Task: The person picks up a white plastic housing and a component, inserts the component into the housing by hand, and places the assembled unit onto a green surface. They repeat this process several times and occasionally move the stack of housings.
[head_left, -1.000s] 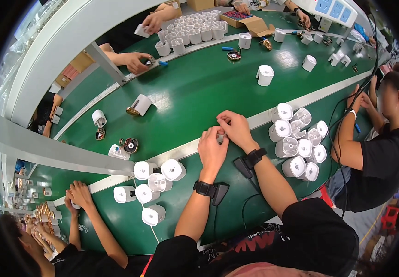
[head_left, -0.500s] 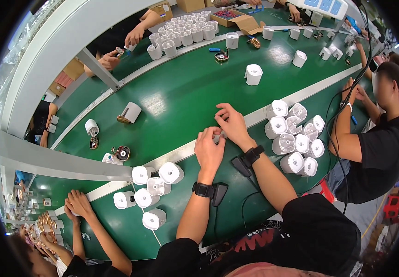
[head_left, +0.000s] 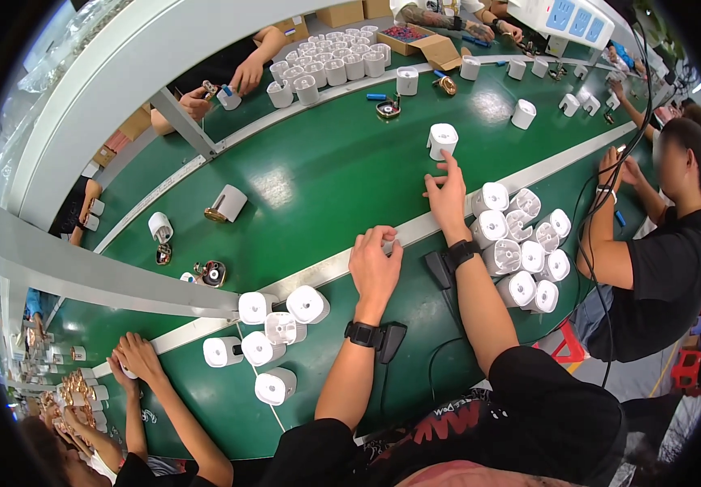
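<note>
My right hand [head_left: 448,199] is stretched over the pale rail [head_left: 419,229], its fingers extended and apart. Its foremost fingertip reaches the lower edge of a lone upright white plastic housing [head_left: 443,136] on the green belt; whether they touch is hard to tell. Nothing is gripped in that hand. On the near side of the rail, my left hand [head_left: 375,266] is closed, with thumb and fingers curled toward each other. What lies inside those fingers, if anything, is hidden. Both wrists wear black straps with small boxes and cables.
White housings stand in a cluster [head_left: 521,247] on my right and a smaller group [head_left: 273,329] on my left. A grey post [head_left: 107,272] crosses at left. Dark cables [head_left: 598,187] hang at right. Co-workers sit on both sides and across the belt.
My right hand has left the spot beside my left hand and moved forward to the lone housing. The left hand stays near the rail, fingers still curled. The view has shifted slightly.
</note>
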Demonstrator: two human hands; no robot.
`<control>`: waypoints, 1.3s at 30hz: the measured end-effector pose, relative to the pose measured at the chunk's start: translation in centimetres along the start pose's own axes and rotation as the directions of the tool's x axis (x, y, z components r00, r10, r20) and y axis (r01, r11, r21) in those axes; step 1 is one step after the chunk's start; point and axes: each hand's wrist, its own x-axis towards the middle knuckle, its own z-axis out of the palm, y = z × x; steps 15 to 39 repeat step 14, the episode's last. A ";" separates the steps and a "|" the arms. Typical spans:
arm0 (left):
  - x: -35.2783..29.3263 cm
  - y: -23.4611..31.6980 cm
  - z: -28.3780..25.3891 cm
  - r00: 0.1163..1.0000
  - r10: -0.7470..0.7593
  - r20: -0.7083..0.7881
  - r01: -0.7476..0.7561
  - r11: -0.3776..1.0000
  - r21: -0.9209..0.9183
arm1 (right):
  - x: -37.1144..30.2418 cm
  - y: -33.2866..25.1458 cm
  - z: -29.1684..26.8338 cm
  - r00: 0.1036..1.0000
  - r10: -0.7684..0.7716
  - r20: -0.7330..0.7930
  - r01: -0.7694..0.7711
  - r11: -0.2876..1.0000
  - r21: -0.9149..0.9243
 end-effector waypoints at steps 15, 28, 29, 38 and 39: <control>0.0 -0.3 0.0 0.999 -0.047 -0.007 0.047 0.996 -0.077 | 2.9 2.4 1.4 0.976 -0.111 -0.187 0.024 0.910 -0.415; 0.0 -0.3 0.0 0.999 -0.047 -0.007 0.047 0.996 -0.077 | 2.9 2.4 1.4 0.976 -0.111 -0.187 0.024 0.910 -0.415; 0.0 -0.3 0.0 0.999 -0.047 -0.007 0.047 0.996 -0.077 | 2.9 2.4 1.4 0.976 -0.111 -0.187 0.024 0.910 -0.415; 0.0 -0.3 0.0 0.999 -0.047 -0.007 0.047 0.996 -0.077 | 2.9 2.4 1.4 0.976 -0.111 -0.187 0.024 0.910 -0.415; 0.0 -0.3 0.0 0.999 -0.047 -0.007 0.047 0.996 -0.077 | 2.9 2.4 1.4 0.976 -0.111 -0.187 0.024 0.910 -0.415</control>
